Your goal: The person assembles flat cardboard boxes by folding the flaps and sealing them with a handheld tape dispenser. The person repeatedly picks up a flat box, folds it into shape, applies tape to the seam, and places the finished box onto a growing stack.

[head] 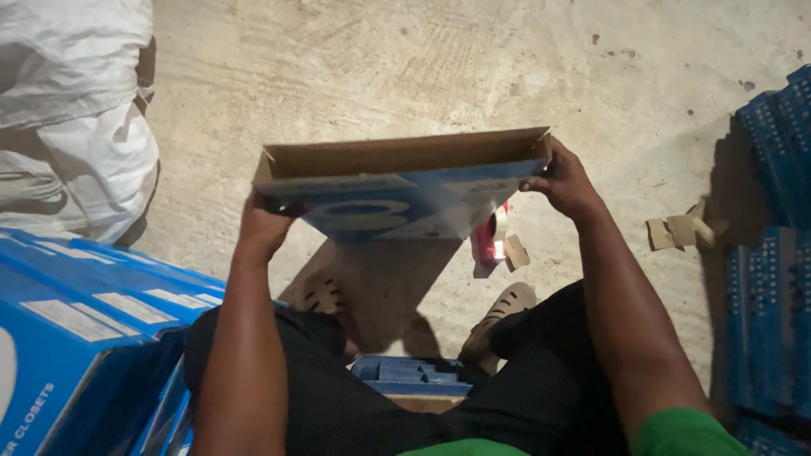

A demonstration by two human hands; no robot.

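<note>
Two hands grip one open cardboard box (397, 181), blue-printed outside, plain brown inside: left hand (266, 224) closed on its left end, right hand (564, 181) closed on its right end, box held up between them over the concrete floor (405, 76). Step looks like forming or squaring the box; next move likely needs flaps folded and taped. Tape roll (490, 236), probably, lies just below the box's right corner; flat blue cartons (93, 312) stack below-left.

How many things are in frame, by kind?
Blue-and-brown box held open by left hand and right hand: 1
White sacks: 1
Tape rolls: 1
Cardboard scraps: 2
Sandals: 2
Total: 7; the blue stacks at the edges are uncountable.
</note>
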